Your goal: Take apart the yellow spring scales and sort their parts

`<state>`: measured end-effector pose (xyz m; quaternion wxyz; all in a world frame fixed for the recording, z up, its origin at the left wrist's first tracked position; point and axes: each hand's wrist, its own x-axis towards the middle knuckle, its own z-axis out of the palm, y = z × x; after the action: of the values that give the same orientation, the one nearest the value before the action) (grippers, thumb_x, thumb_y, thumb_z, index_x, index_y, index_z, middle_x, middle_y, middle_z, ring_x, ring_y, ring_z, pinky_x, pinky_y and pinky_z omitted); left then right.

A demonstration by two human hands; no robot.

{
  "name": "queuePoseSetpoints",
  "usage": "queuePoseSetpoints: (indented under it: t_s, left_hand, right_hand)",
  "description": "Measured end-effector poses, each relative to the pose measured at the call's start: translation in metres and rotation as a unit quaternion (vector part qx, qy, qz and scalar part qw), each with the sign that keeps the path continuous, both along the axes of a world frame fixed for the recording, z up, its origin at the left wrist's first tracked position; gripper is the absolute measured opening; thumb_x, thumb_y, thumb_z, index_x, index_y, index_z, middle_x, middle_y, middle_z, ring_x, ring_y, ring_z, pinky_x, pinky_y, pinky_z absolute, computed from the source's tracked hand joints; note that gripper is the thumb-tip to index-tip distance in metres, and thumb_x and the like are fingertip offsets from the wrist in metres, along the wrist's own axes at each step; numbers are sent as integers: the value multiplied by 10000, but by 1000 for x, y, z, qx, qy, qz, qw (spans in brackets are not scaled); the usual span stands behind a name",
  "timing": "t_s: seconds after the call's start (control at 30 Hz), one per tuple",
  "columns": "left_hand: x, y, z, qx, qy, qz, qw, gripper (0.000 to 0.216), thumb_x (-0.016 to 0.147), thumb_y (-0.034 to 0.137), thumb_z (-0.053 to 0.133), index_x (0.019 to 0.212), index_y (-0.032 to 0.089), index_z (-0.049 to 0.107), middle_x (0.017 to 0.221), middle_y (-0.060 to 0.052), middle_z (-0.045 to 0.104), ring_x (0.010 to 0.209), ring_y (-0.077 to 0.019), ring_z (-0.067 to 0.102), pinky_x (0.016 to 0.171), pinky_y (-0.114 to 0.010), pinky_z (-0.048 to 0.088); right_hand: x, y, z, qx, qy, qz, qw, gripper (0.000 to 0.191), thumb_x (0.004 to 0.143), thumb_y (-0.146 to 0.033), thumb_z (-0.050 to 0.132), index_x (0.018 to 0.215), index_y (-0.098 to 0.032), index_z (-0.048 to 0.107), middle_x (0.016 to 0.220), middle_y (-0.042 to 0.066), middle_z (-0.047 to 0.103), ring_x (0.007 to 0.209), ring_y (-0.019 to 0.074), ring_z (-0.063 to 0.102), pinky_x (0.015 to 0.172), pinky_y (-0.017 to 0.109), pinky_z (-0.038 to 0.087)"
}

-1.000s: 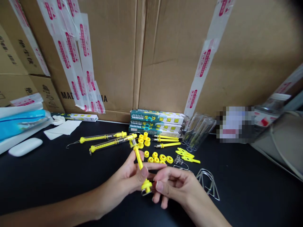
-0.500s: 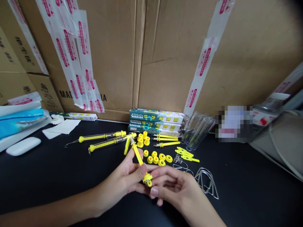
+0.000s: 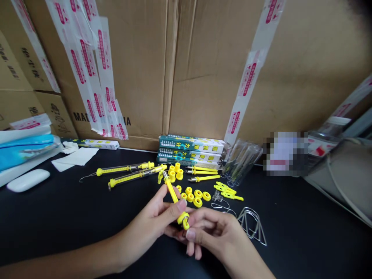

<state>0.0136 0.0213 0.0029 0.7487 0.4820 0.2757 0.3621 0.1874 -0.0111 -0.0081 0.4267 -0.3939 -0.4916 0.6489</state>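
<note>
My left hand is closed round the yellow inner rod of a spring scale, holding it tilted with its metal-banded end away from me. A yellow cap sits at the near end, with a loop sticking out. At that loop, my right hand pinches a small metal ring, partly hidden by the fingertips. Beyond the hands, several yellow collars and taller yellow caps stand on the table. Two tube spring scales lie to the left of these.
Yellow rods, flat yellow strips, small springs and wire hooks lie to the right. Clear tubes lean beside stacked boxes. Cardboard walls the back; a white case lies left.
The rod has shifted slightly right and toward me. Metal now shows at the loop beside my right fingertips. A yellow piece near the rod's far end appears shorter from this angle.
</note>
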Motion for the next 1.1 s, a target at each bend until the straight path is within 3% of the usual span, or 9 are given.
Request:
queuePoseSetpoints:
  t_s: [0.2, 0.33, 0.5, 0.63, 0.77, 0.83, 0.93, 1.0, 1.1]
  left_hand:
    - [-4, 0, 3, 123, 109, 84, 983, 419, 897, 576, 625, 812, 166, 603, 733, -26, 644, 525, -125, 585, 415, -188, 465]
    - [-10, -3, 9, 188, 178, 161, 952, 455, 924, 521, 601, 624, 185, 539, 575, 30, 463, 477, -105, 392, 379, -191, 295]
    - [-14, -11, 16, 361, 192, 238, 881, 103, 882, 316, 704, 940, 231, 714, 891, -36, 653, 822, -206, 567, 753, -258, 451]
    - [-17, -14, 14, 459, 197, 161, 851, 428, 843, 364, 757, 1251, 260, 683, 1277, -99, 645, 1224, -332, 514, 1099, -385, 328]
    - [-17, -12, 9, 583, 229, 103, 773, 553, 802, 569, 747, 1229, 236, 638, 1223, -90, 675, 1231, -344, 525, 1191, -496, 155]
    - [-16, -13, 9, 629, 250, 114, 727, 419, 894, 562, 648, 1120, 211, 616, 1027, -51, 710, 1043, -278, 614, 1129, -486, 272]
    - [-13, -16, 12, 645, 308, 123, 689, 342, 1041, 484, 420, 963, 181, 556, 793, 1, 668, 690, -168, 605, 775, -325, 477]
    - [-11, -17, 14, 647, 354, 128, 663, 387, 1066, 468, 330, 898, 180, 527, 737, 2, 646, 614, -163, 584, 611, -292, 449]
    - [-9, -17, 13, 646, 407, 136, 631, 468, 1052, 527, 290, 839, 179, 520, 706, -9, 621, 591, -183, 573, 573, -310, 426]
  right_hand:
    - [2, -9, 7, 48, -20, -28, 998, 227, 803, -428, 813, 853, -209, 783, 729, 27, 735, 597, 119, 647, 561, 198, 546]
    - [4, -10, 10, 69, -20, -60, 996, 202, 825, -419, 796, 796, -220, 777, 767, 38, 748, 613, 124, 650, 577, 202, 553]
    - [5, -8, 10, 77, -8, -35, 996, 187, 836, -416, 789, 814, -230, 781, 751, 26, 733, 614, 122, 650, 570, 199, 545]
    - [4, -14, 15, 69, -14, -31, 997, 267, 811, -466, 794, 736, -211, 769, 701, 27, 712, 595, 140, 647, 584, 236, 557]
    - [0, -19, 19, 36, 2, -42, 998, 296, 773, -471, 827, 724, -190, 749, 704, 34, 726, 580, 132, 647, 578, 232, 548]
    - [-2, -17, 18, 30, 27, -33, 999, 292, 766, -451, 842, 765, -181, 732, 683, 16, 714, 556, 111, 632, 560, 212, 532]
    - [-1, -11, 13, 17, 73, -27, 997, 326, 741, -414, 876, 884, -184, 694, 649, -22, 699, 516, 85, 617, 533, 189, 509]
    - [0, -6, 10, 1, 85, -28, 996, 361, 725, -403, 891, 911, -178, 680, 639, -30, 698, 509, 77, 612, 530, 182, 499]
    - [1, -1, 5, 4, 75, -10, 997, 329, 738, -401, 881, 812, -156, 675, 628, -32, 669, 515, 63, 591, 560, 181, 498]
